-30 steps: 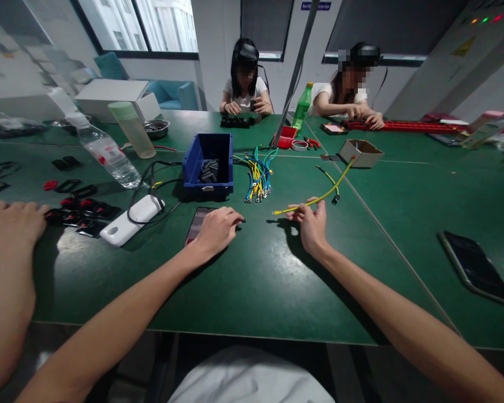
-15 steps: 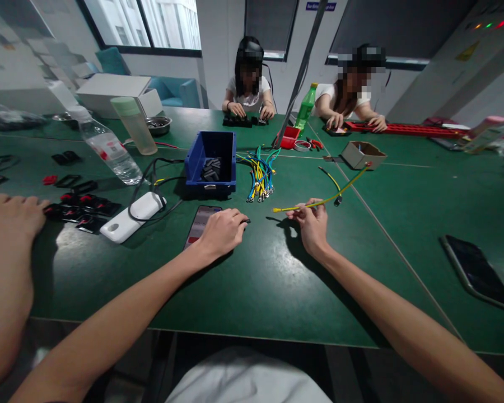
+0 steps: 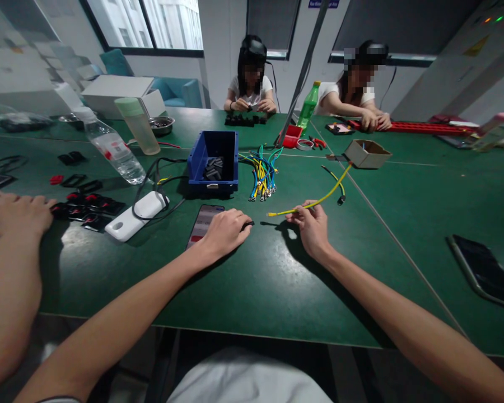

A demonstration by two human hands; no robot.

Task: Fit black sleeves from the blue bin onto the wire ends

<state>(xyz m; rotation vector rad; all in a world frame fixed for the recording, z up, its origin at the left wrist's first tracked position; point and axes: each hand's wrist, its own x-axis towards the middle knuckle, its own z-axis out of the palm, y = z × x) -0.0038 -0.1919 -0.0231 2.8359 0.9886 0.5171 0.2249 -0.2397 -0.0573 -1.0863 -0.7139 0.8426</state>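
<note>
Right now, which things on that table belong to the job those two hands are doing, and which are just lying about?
Likely part of the job:
- yellow cable, in the right hand
- small black piece, in the left hand
- blue bin of dark pieces
- cable bundle beside the bin

Apparently just lying about:
- phone by the left hand
- phone at far right
- water bottle
- green bottle

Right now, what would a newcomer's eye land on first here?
Likely the bright yellow cable, held in the right hand and curving away over the green tabletop. Next, farther off near the middle, the blue bin of small dark pieces, with a bundle of yellow, blue and green cables to its right.
</note>
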